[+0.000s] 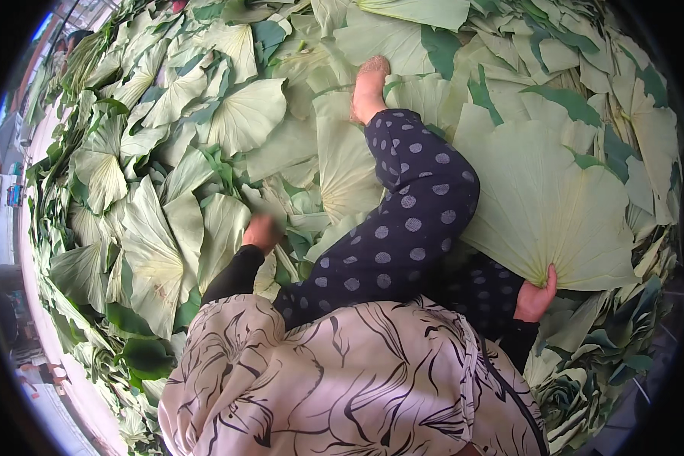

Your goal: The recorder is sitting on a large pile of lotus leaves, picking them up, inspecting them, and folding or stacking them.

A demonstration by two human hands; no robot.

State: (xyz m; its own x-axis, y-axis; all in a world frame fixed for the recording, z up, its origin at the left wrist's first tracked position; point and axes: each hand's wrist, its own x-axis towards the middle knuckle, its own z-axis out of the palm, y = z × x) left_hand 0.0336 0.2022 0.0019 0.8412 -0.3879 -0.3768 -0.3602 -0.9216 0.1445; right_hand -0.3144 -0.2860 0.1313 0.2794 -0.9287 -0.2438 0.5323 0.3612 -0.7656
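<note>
My right hand (534, 299) pinches a large pale green lotus leaf (547, 194) at its yellowish stem point, thumb on top. The leaf spreads away from the hand over other leaves, beside my bent knee. On the other side, my left hand (262, 232) is among lotus leaves, close to an upright leaf (222, 233). A blur covers its fingers, so whether it grips a leaf cannot be told. Between the hands, a veined leaf (347, 165) lies partly under my leg in patterned trousers (416, 205).
Overlapping lotus leaves (159, 251) form a wide heap around me. My foot (370, 85) rests on leaves ahead. Stacked leaves (575, 393) lie at lower right. Beyond the heap's left edge are a pale floor (45, 273) and a partly visible person (43, 373).
</note>
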